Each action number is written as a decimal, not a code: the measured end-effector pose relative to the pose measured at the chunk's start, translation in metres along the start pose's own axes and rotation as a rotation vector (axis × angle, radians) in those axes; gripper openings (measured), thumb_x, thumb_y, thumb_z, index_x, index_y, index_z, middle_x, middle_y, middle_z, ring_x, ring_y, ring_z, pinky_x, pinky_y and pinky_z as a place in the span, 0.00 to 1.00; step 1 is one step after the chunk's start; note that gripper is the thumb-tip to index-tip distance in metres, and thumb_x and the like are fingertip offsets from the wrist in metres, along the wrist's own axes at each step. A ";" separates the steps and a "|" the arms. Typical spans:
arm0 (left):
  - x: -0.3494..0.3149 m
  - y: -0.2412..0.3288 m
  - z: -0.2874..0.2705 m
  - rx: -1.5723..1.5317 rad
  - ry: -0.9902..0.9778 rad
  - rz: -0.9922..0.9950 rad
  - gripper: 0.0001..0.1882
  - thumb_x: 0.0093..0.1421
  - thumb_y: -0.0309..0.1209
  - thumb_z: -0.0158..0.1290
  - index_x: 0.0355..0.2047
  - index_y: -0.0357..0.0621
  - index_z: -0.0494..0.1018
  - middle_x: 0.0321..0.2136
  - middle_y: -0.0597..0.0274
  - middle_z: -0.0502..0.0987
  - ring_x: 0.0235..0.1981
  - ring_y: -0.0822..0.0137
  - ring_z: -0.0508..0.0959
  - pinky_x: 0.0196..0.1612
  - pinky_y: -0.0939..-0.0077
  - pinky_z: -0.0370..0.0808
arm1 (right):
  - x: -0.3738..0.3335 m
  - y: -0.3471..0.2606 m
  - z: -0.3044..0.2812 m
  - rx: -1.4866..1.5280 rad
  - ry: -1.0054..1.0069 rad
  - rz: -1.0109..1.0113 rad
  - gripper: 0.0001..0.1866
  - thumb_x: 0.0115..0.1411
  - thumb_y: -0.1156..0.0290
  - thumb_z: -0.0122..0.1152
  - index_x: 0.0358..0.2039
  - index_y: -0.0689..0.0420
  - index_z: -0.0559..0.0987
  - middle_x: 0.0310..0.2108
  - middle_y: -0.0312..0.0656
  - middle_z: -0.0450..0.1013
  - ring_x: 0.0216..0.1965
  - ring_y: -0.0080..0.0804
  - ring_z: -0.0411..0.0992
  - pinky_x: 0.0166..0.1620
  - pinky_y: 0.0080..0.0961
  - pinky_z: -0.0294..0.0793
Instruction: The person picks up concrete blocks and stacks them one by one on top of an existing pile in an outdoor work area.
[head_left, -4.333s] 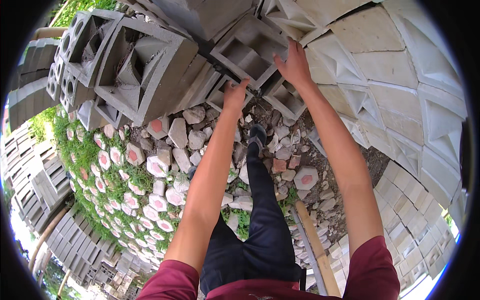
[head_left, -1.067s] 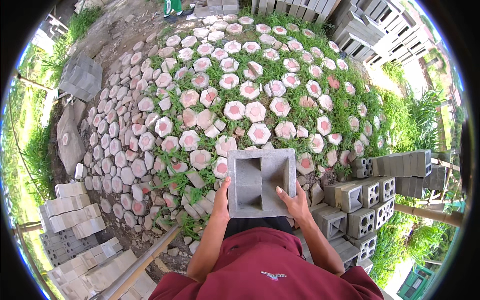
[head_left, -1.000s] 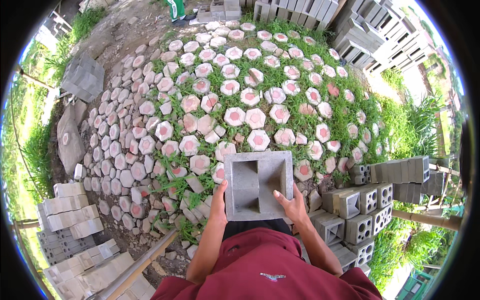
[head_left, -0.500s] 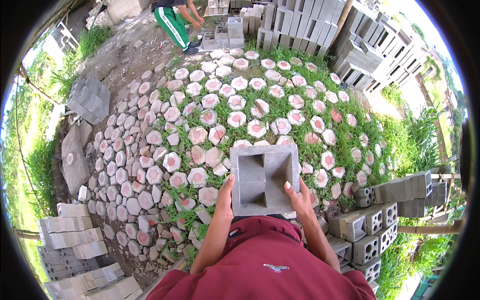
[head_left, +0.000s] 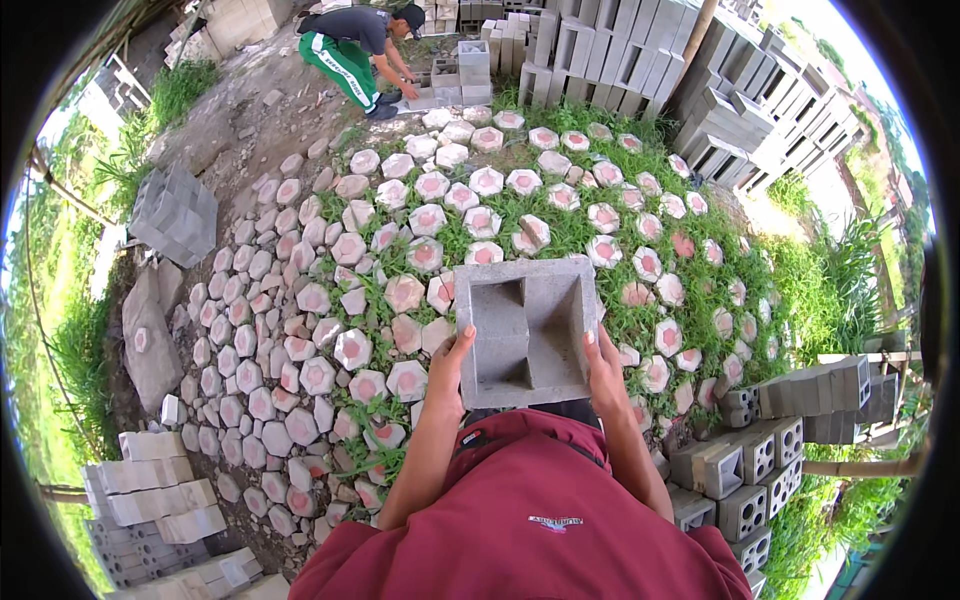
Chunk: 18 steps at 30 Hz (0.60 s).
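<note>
A grey hollow concrete block [head_left: 527,270], square with two open cells divided by a middle web, is held in front of my body at waist height. My left hand [head_left: 450,370] grips its left side, with the thumb up along the edge. On the opposite side my right hand [head_left: 605,375] clasps the block the same way, thumb near the top rim. Most of my fingers are hidden behind the block's sides. The open cells face up toward me.
Hexagonal pavers [head_left: 350,348] with grass between them cover the ground ahead. At the far side a person in green trousers [head_left: 345,70] bends over low blocks [head_left: 425,98]. Block stacks stand at far right [head_left: 600,50], left [head_left: 175,215], lower left [head_left: 160,490] and lower right [head_left: 745,460].
The block and my hands have risen slightly in view, still gripping. The far person has bent lower and now reaches down to the blocks. The surroundings have shifted a little in the picture.
</note>
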<state>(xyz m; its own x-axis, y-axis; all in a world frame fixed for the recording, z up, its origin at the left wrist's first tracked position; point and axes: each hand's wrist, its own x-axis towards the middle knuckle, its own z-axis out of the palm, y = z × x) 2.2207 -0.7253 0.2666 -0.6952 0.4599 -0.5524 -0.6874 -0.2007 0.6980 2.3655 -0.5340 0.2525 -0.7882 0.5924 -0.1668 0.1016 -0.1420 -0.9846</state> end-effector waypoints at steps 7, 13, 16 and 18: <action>0.042 0.006 0.025 -0.040 0.039 0.025 0.30 0.56 0.47 0.61 0.49 0.36 0.69 0.39 0.60 0.75 0.39 0.67 0.76 0.44 0.69 0.73 | 0.062 -0.016 -0.015 0.019 -0.071 0.009 0.37 0.67 0.51 0.47 0.65 0.68 0.54 0.64 0.52 0.56 0.65 0.38 0.53 0.66 0.29 0.48; 0.096 0.009 0.067 -0.057 0.064 0.141 0.29 0.55 0.47 0.61 0.47 0.37 0.70 0.40 0.61 0.74 0.41 0.68 0.74 0.44 0.70 0.71 | 0.143 -0.021 -0.049 0.269 -0.115 0.116 0.37 0.67 0.46 0.43 0.66 0.59 0.56 0.66 0.45 0.54 0.66 0.37 0.53 0.65 0.34 0.51; 0.113 0.018 0.102 -0.159 0.067 0.161 0.29 0.56 0.46 0.61 0.48 0.35 0.70 0.41 0.61 0.74 0.42 0.68 0.74 0.46 0.71 0.70 | 0.183 -0.039 -0.066 0.399 -0.137 0.221 0.37 0.66 0.43 0.42 0.67 0.56 0.56 0.66 0.43 0.54 0.66 0.36 0.53 0.65 0.38 0.53; 0.132 0.013 0.114 -0.147 0.091 0.215 0.29 0.57 0.45 0.59 0.51 0.36 0.68 0.44 0.57 0.75 0.44 0.63 0.76 0.48 0.65 0.72 | 0.205 -0.057 -0.077 0.423 -0.182 0.222 0.37 0.66 0.41 0.41 0.67 0.53 0.57 0.68 0.44 0.50 0.69 0.37 0.44 0.67 0.42 0.41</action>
<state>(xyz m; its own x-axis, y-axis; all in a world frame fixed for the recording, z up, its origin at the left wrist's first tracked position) 2.1437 -0.5681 0.2547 -0.8397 0.3152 -0.4422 -0.5408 -0.4115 0.7336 2.2450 -0.3432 0.2704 -0.8721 0.3693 -0.3210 0.0540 -0.5794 -0.8132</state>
